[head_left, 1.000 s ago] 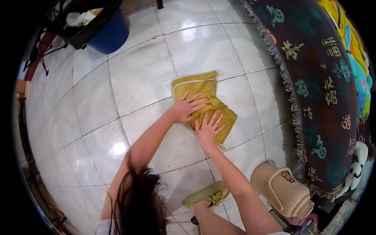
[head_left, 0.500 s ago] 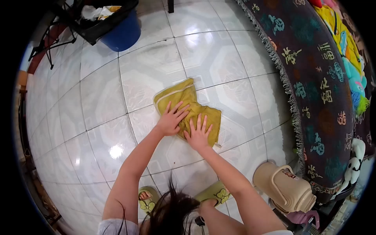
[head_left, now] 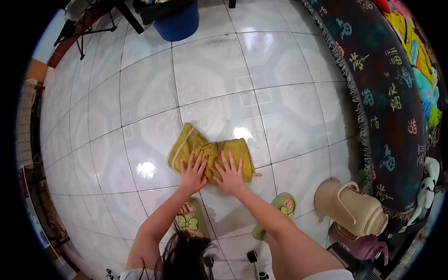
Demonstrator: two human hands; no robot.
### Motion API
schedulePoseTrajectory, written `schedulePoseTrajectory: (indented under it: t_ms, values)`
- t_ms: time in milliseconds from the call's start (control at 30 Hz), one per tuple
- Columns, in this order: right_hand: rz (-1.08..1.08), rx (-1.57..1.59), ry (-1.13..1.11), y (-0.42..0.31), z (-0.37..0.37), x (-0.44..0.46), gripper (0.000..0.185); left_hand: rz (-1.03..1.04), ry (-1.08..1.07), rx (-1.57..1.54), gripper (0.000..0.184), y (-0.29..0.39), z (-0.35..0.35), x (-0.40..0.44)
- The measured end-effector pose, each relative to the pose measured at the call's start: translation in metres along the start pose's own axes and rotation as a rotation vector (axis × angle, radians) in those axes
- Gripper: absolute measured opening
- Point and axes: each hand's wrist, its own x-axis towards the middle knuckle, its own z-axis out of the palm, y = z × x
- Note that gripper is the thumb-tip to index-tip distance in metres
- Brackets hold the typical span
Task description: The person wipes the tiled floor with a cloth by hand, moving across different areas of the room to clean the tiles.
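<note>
A mustard-yellow cloth [head_left: 238, 151] with a pale stripe near its left end lies bunched in the middle on the tiled floor [head_left: 214, 70]. Both palms press down on it side by side. My left hand [head_left: 192, 175] rests on the left half, fingers spread. On the right half, my right hand [head_left: 229, 172] lies flat with its fingers apart. Part of the cloth is hidden under the hands. A small white tag sticks out at its lower right corner.
Green slippers [head_left: 192, 219] with feet in them stand just behind the cloth. To the right are a beige thermos jug [head_left: 350, 210] and a fringed, dark patterned cover [head_left: 373, 93]. A blue bin [head_left: 178, 23] stands at the far left, beside thin dark folding legs [head_left: 81, 42].
Both hands have drawn the cloth back toward the feet and slightly left, and it has bunched more. The view has shifted, and the feet are placed differently.
</note>
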Motion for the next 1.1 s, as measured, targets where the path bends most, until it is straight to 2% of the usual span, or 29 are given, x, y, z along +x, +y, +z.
schedulePoseTrajectory:
  t_ms: [167,333,467,533,633,733,833,1100]
  values:
    - [0.062,0.049,0.082,0.008,-0.005,0.014,0.071,-0.061,-0.016,0.072,0.086,0.002,-0.005,0.02]
    - [0.094,-0.089,0.074,0.054,-0.049,0.092,0.082,-0.093,0.059,0.103,0.094,-0.024,-0.024,0.097]
    - [0.093,-0.19,0.063,0.097,-0.088,0.188,0.083,-0.175,0.182,0.081,0.092,-0.046,-0.034,0.181]
    - [0.115,-0.145,0.071,0.113,-0.104,0.232,0.082,-0.22,0.24,0.041,0.089,-0.054,-0.042,0.22]
    - [0.165,-0.128,0.103,0.121,-0.114,0.267,0.08,-0.295,0.241,0.023,0.085,-0.055,-0.055,0.257]
    - [0.162,-0.155,0.159,0.122,-0.106,0.265,0.079,-0.279,0.248,0.026,0.084,-0.056,-0.051,0.257]
    - [0.185,-0.131,0.142,0.114,-0.1,0.243,0.08,-0.274,0.132,0.076,0.083,-0.05,-0.058,0.243]
    - [0.205,-0.064,0.078,0.062,-0.054,0.105,0.081,-0.134,0.012,0.098,0.092,-0.02,-0.027,0.127]
